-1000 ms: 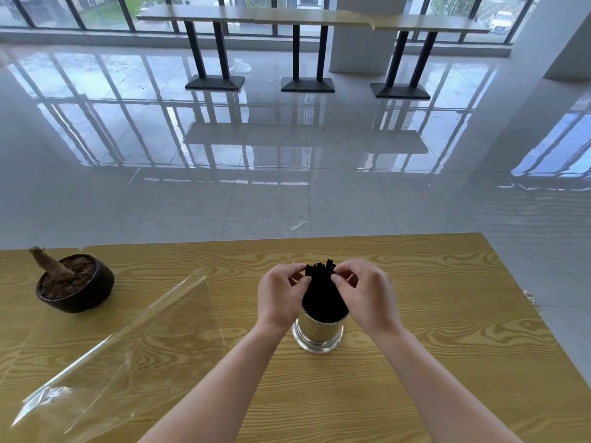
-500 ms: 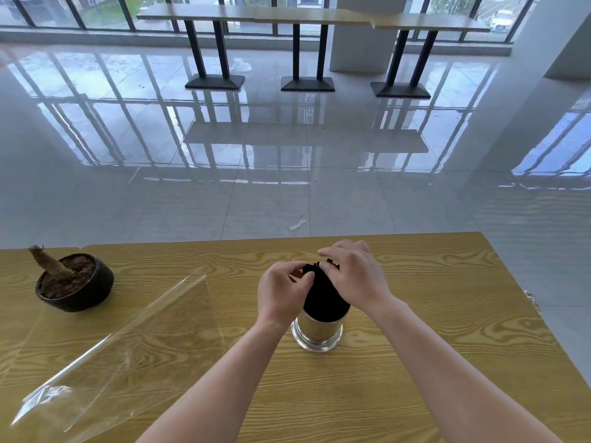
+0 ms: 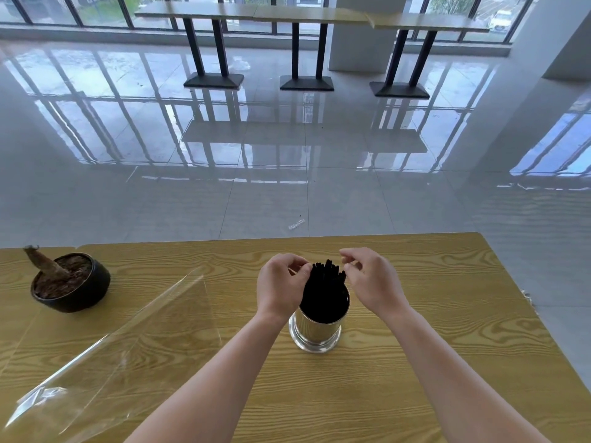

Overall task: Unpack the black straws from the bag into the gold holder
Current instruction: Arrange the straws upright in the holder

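A bundle of black straws (image 3: 324, 290) stands upright in the shiny gold holder (image 3: 315, 334) at the middle of the wooden table. My left hand (image 3: 281, 287) presses against the left side of the bundle, its fingertips touching the straw tops. To the right of the straw tops hovers my right hand (image 3: 371, 282), fingers loosely curled and apart, holding nothing. The clear plastic bag (image 3: 105, 350) lies flat and without straws on the table at the left.
A black pot (image 3: 72, 287) with soil and a cut stump stands at the table's far left. The table's far edge (image 3: 287, 238) runs just beyond the holder, with glossy tiled floor and dark-legged tables behind it.
My right hand has lifted off the top of the straws and drawn back to the right, with its fingers spread. My left hand stays against the bundle.
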Tool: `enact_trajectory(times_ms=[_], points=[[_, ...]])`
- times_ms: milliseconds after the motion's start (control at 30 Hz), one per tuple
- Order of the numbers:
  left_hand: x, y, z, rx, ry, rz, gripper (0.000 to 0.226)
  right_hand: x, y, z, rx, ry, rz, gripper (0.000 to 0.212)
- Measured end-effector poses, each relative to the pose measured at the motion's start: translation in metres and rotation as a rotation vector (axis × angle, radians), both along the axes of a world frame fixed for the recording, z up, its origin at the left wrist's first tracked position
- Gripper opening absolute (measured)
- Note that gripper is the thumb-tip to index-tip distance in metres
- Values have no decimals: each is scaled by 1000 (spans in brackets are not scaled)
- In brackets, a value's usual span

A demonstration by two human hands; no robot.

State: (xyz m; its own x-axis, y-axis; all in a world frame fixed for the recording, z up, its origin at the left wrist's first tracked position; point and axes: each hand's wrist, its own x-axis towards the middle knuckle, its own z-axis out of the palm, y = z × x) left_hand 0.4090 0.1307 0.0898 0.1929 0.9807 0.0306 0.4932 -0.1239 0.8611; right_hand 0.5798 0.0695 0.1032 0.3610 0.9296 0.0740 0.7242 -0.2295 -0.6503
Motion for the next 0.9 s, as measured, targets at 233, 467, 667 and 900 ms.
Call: enact_trajectory(times_ms=[233,467,667,900], points=[[0,-1,4,-18,-92,34,6,1,1,-1,-77,31,22,23],[-2,2,10,21,-109,12,7,-1,6,3,-99,-4,23,10],[-2,0,13,18,-141,-7,9,0,7,15,28,89,-31,4],[1,2,29,81,-176,-30,5,-7,12,41,226,200,4,2]])
